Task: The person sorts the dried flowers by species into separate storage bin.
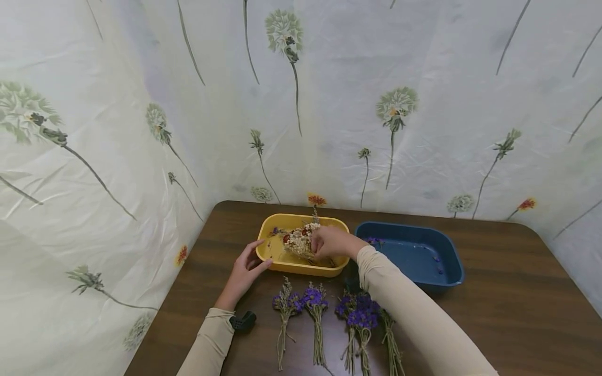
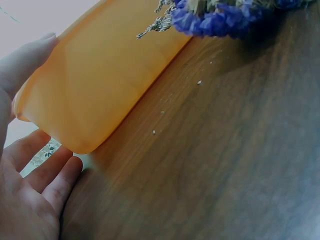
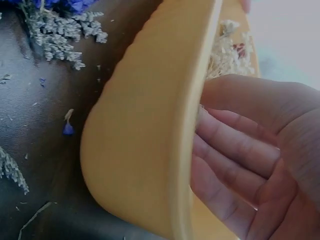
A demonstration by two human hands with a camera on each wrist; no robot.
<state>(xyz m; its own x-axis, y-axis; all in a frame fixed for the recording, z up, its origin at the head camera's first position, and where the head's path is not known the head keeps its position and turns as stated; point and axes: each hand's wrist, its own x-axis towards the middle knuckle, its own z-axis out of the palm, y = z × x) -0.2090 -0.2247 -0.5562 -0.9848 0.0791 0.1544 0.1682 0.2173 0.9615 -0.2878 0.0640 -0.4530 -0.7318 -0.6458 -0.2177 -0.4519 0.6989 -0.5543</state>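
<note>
A yellow plastic bin (image 1: 293, 268) stands on the table with cream and dark red dried flowers (image 1: 298, 241) in it. My right hand (image 1: 331, 243) reaches over the bin's right end and grips the dried flower bunch low down, near its stems. In the right wrist view the bin wall hides the fingertips. My left hand (image 1: 245, 269) rests at the bin's left end, its fairly straight fingers and thumb spread around the corner and touching it. Several tied bunches of purple dried flowers (image 1: 316, 297) lie in front of the bin, stems toward me.
To the right stands a blue bin (image 1: 414, 253) with a few purple bits inside. Loose petals and crumbs, such as a fallen purple blossom (image 3: 68, 128), dot the wooden table (image 1: 512, 297). A flower-printed curtain (image 1: 338, 104) hangs behind the table and along its left side.
</note>
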